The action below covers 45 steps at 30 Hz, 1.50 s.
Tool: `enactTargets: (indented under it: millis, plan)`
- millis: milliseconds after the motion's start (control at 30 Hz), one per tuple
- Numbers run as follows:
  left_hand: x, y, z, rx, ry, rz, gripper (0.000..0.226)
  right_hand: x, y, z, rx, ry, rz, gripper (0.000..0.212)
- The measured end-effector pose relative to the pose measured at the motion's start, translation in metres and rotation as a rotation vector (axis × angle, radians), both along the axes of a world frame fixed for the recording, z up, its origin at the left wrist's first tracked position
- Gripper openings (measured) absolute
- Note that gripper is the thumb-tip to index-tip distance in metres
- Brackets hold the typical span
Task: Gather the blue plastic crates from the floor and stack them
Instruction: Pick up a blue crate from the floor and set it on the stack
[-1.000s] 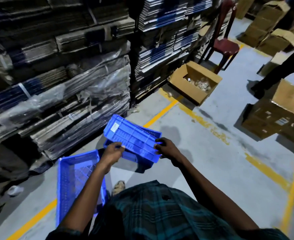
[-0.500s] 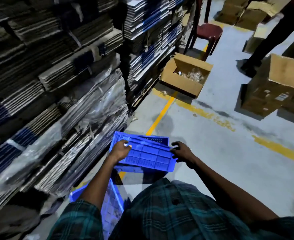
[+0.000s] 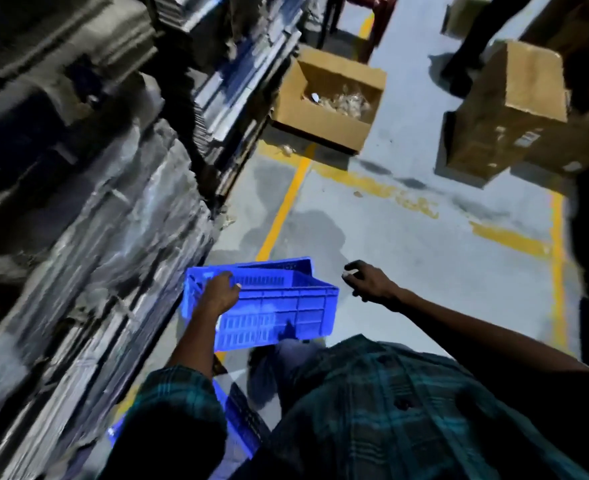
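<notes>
A blue plastic crate (image 3: 275, 306) hangs upright in front of me, above the grey floor. My left hand (image 3: 218, 294) grips its near left rim and carries it alone. To the right of the crate, my right hand (image 3: 367, 280) hovers apart from it with loosely curled fingers, holding nothing. A second blue crate (image 3: 241, 414) lies on the floor below, mostly hidden behind my left sleeve and shirt.
Tall stacks of flattened cartons (image 3: 88, 202) wrapped in plastic wall off the left side. An open cardboard box (image 3: 327, 102) and a closed one (image 3: 504, 112) sit ahead on the floor. Yellow floor lines (image 3: 282, 216) run forward. Another person's legs (image 3: 470, 46) stand at the back right.
My right hand has let go of the crate and moved off to the right. The crate has turned upright in my left hand, and the view has moved forward along the stacks.
</notes>
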State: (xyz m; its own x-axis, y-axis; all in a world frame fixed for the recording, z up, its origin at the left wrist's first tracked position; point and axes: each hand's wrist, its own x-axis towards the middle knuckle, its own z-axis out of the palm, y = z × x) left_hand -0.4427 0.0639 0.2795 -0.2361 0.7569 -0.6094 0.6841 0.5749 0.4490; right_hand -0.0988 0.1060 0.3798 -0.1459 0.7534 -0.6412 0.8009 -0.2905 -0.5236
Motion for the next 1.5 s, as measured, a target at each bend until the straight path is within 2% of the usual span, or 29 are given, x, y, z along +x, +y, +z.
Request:
enactTargets:
  millis: [167,300,400,500,567,600,733,833,933,1000,1100,1233,1333,1400,1500]
  plan:
    - [-0.020,0.031,-0.048,-0.102,0.051,-0.129,0.049,-0.005,0.011,-0.020,-0.022,-0.040,-0.016,0.046]
    - [-0.026,0.045,-0.073,-0.244,0.145,-0.322,0.051,-0.026,0.014,-0.042,-0.012,-0.064,-0.091,0.041]
    - [-0.027,0.038,-0.088,-0.279,0.247,-0.478,0.050,-0.047,0.005,-0.072,-0.066,-0.060,-0.160,0.040]
    - [-0.033,0.031,-0.106,-0.240,0.260,-0.471,0.029,-0.072,-0.006,-0.113,-0.174,-0.058,-0.220,0.041]
    - [-0.036,0.031,-0.114,-0.232,0.339,-0.578,0.007,-0.091,-0.011,-0.141,-0.221,-0.067,-0.230,0.045]
    - [-0.036,0.032,-0.116,-0.246,0.386,-0.636,0.004,-0.100,-0.011,-0.154,-0.233,-0.075,-0.214,0.049]
    - [-0.031,0.035,-0.126,-0.223,0.447,-0.749,0.009,-0.133,0.004,-0.201,-0.205,-0.089,-0.153,0.061]
    - [-0.037,0.031,-0.137,-0.162,0.409,-0.777,0.025,-0.147,0.022,-0.234,-0.168,-0.067,-0.156,0.065]
    - [-0.046,0.017,-0.132,-0.076,0.325,-0.729,0.033,-0.147,0.023,-0.264,-0.219,-0.104,0.024,0.074]
    - [-0.041,0.012,-0.125,-0.074,0.320,-0.724,0.030,-0.136,0.018,-0.277,-0.267,-0.160,0.113,0.068]
    - [-0.020,0.010,-0.106,-0.040,0.297,-0.788,0.030,-0.115,0.015,-0.272,-0.230,-0.231,0.052,0.057]
    - [0.006,0.013,-0.056,0.034,0.238,-0.719,0.031,-0.086,0.012,-0.244,-0.186,-0.240,0.086,0.067]
    - [0.006,0.005,-0.017,0.067,0.242,-0.655,0.036,-0.073,0.012,-0.209,-0.081,-0.266,0.105,0.070]
    - [0.001,-0.007,0.012,0.105,0.219,-0.641,0.039,-0.066,0.011,-0.183,-0.003,-0.260,0.195,0.070]
    - [-0.005,-0.020,0.059,0.228,0.156,-0.653,0.038,-0.054,0.006,-0.129,0.064,-0.246,0.244,0.063]
